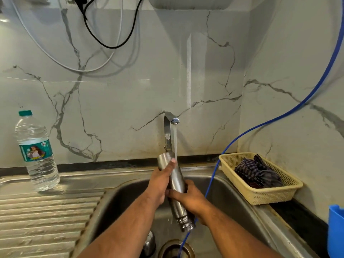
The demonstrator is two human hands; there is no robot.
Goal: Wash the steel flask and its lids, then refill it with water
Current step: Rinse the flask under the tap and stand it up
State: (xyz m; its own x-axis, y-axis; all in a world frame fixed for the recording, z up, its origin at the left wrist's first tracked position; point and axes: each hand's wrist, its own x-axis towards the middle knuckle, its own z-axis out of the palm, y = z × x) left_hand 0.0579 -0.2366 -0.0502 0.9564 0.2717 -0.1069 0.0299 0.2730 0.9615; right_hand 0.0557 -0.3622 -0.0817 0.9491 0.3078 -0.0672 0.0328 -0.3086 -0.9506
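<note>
Over the sink basin: the flask (175,185) is held in both hands, tilted, base up under the tap, threaded mouth down toward the drain.
Tap: the tap (170,127) stands at the back edge of the sink (260,216); water runs from it onto the flask's upper end.
Left hand: the left hand (160,185) wraps the upper body of the flask, fingers closed round it, thumb near the base.
Right hand: the right hand (189,199) grips the middle of the flask from the right, fingers curled round it.
Lid: a steel lid (149,243) lies in the basin, beside the drain (172,248).
Hose: a blue hose (210,185) drops from the right wall into the drain.
Left drainboard: a water bottle (36,151) stands near its back edge.
Right back corner: a basket (260,197) holds a checked cloth (257,174).
</note>
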